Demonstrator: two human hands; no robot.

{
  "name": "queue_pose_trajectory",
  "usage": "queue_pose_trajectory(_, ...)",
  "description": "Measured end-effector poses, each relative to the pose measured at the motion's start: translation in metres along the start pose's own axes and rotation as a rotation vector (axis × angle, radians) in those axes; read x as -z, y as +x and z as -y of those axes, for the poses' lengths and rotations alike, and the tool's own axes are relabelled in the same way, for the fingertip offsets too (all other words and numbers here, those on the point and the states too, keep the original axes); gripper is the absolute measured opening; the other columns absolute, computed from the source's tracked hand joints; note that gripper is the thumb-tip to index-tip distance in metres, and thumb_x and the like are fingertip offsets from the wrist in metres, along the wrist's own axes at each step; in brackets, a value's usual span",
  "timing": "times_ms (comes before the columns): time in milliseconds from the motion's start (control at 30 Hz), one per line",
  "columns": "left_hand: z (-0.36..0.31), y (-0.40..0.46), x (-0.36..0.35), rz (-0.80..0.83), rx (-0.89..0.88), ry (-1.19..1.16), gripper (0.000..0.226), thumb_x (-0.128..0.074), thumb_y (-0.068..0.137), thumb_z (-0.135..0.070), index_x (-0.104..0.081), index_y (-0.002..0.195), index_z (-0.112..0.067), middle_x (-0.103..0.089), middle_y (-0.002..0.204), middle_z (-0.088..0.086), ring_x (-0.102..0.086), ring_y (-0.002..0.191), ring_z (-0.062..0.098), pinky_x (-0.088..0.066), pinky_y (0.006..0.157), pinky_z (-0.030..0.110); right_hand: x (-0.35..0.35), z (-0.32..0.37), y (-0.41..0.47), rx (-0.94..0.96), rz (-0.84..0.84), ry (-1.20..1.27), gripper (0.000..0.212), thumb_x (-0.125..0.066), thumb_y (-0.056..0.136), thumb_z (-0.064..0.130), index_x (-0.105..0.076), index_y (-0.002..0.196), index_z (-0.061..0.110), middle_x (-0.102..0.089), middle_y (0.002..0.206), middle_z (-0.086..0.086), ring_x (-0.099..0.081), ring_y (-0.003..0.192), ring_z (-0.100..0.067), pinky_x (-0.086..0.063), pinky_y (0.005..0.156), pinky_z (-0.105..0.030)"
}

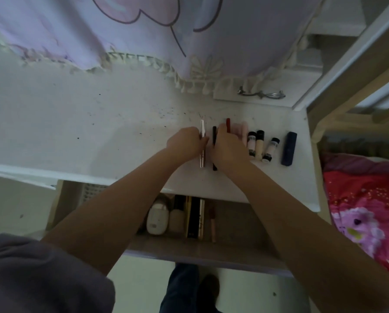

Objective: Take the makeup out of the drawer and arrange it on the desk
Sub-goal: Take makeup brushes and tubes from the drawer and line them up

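Observation:
Makeup lies in a row on the white desk (76, 123). My left hand (185, 142) pinches a slim silver-white pencil (202, 129). My right hand (228, 146) grips a black pencil (214, 134) beside it and covers part of a red pencil (228, 124) and a pale pink tube (244, 129). To the right lie two small black-capped tubes (252, 143) (271, 150), a beige concealer (259, 143) and a dark blue lipstick case (288, 151). Below the desk edge the open drawer (211, 251) holds a white compact (157, 219), dark flat boxes (194, 218) and a brownish pencil (212, 222).
A lilac curtain (143, 30) with a fringe hangs over the back of the desk. A metal handle (261, 94) sits on a white block at the back right. A wooden bed frame (347, 86) and pink bedding (365, 199) stand on the right.

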State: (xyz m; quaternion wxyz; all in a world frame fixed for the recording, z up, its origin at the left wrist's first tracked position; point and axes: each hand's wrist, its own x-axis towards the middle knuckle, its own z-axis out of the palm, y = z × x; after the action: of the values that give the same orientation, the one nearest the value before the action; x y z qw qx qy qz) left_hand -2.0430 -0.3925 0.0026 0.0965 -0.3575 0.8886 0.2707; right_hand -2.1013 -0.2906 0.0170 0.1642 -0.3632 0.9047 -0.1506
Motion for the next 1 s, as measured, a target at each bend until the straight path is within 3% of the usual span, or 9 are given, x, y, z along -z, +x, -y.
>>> queue_pose_trajectory(167,-0.012,0.017,-0.002,0.043,0.053,-0.021,0.039,-0.042,0.096,-0.043,-0.056,0.088,-0.008,-0.051,0.075,0.005,-0.053,0.07,0.021,-0.047,0.066,0.031,0.0,-0.002,0.006,0.08,-0.013,-0.178,0.024,-0.041,0.097,0.015,-0.044,0.118,0.006,-0.065,0.1,-0.012,-0.062,0.092,-0.031,-0.046,0.075,-0.039)
queue_pose_trajectory(233,-0.016,0.014,-0.002,0.074,0.017,-0.022,0.036,-0.039,0.098,-0.039,-0.055,0.088,-0.008,-0.051,0.081,0.006,-0.052,0.076,0.021,-0.045,0.071,0.031,0.009,-0.006,0.001,0.108,-0.033,-0.147,0.025,-0.041,0.097,0.015,-0.046,0.12,0.007,-0.063,0.102,-0.011,-0.06,0.093,-0.027,-0.044,0.076,-0.037)
queue_pose_trajectory(333,-0.01,-0.015,-0.004,0.003,-0.078,-0.056,0.032,-0.038,0.099,-0.032,-0.051,0.079,-0.01,-0.051,0.074,0.004,-0.05,0.072,0.02,-0.039,0.067,0.028,0.02,-0.019,-0.031,0.243,-0.115,0.027,0.018,-0.042,0.096,0.022,-0.053,0.106,0.013,-0.059,0.086,-0.002,-0.054,0.073,-0.016,-0.042,0.064,-0.028)
queue_pose_trajectory(433,0.012,-0.078,-0.022,-0.101,-0.194,-0.272,0.027,-0.042,0.096,-0.03,-0.051,0.074,-0.018,-0.053,0.063,-0.003,-0.052,0.058,0.009,-0.04,0.056,0.019,0.006,-0.04,-0.09,0.368,0.074,0.112,0.023,-0.035,0.093,0.034,-0.054,0.097,0.021,-0.054,0.079,0.008,-0.052,0.067,-0.009,-0.035,0.057,-0.016)
queue_pose_trajectory(500,0.029,-0.123,-0.047,-0.023,-0.219,-0.329,0.024,-0.046,0.095,-0.028,-0.047,0.071,-0.027,-0.049,0.058,-0.008,-0.049,0.052,0.002,-0.037,0.05,0.013,-0.023,-0.061,-0.121,0.335,0.27,0.034,0.022,-0.037,0.095,0.035,-0.055,0.098,0.022,-0.061,0.083,0.003,-0.058,0.073,-0.015,-0.036,0.059,-0.02)
queue_pose_trajectory(567,0.045,-0.147,-0.082,0.109,-0.141,-0.271,0.02,-0.048,0.095,-0.023,-0.054,0.076,-0.018,-0.054,0.064,-0.006,-0.052,0.058,0.003,-0.038,0.053,0.018,-0.058,-0.08,-0.132,0.19,0.414,-0.059,0.025,-0.04,0.097,0.035,-0.058,0.1,0.018,-0.066,0.093,-0.005,-0.062,0.082,-0.022,-0.039,0.061,-0.026)
queue_pose_trajectory(667,0.052,-0.137,-0.124,0.193,0.019,-0.093,0.024,-0.044,0.096,-0.02,-0.06,0.094,-0.003,-0.063,0.089,0.017,-0.059,0.08,0.028,-0.049,0.071,0.036,-0.103,-0.092,-0.122,-0.03,0.528,-0.051,0.039,-0.036,0.099,0.041,-0.06,0.11,0.013,-0.065,0.109,-0.012,-0.062,0.097,-0.027,-0.045,0.074,-0.029)
queue_pose_trajectory(800,0.043,-0.107,-0.154,0.187,0.053,0.2,0.022,-0.039,0.098,-0.023,-0.057,0.1,-0.011,-0.066,0.1,0.009,-0.062,0.089,0.027,-0.047,0.075,0.033,-0.144,-0.089,-0.105,-0.102,0.532,-0.021,0.032,-0.04,0.099,0.027,-0.058,0.119,0.009,-0.06,0.121,-0.014,-0.058,0.109,-0.028,-0.047,0.093,-0.035)
queue_pose_trajectory(1000,0.024,-0.097,-0.172,0.197,0.053,0.299,0.024,-0.037,0.098,-0.012,-0.059,0.105,-0.006,-0.064,0.11,0.012,-0.063,0.098,0.027,-0.048,0.071,0.033,-0.134,-0.099,-0.109,-0.114,0.433,-0.082,0.028,-0.043,0.098,0.024,-0.059,0.116,0.011,-0.062,0.118,-0.013,-0.06,0.107,-0.029,-0.049,0.086,-0.035)
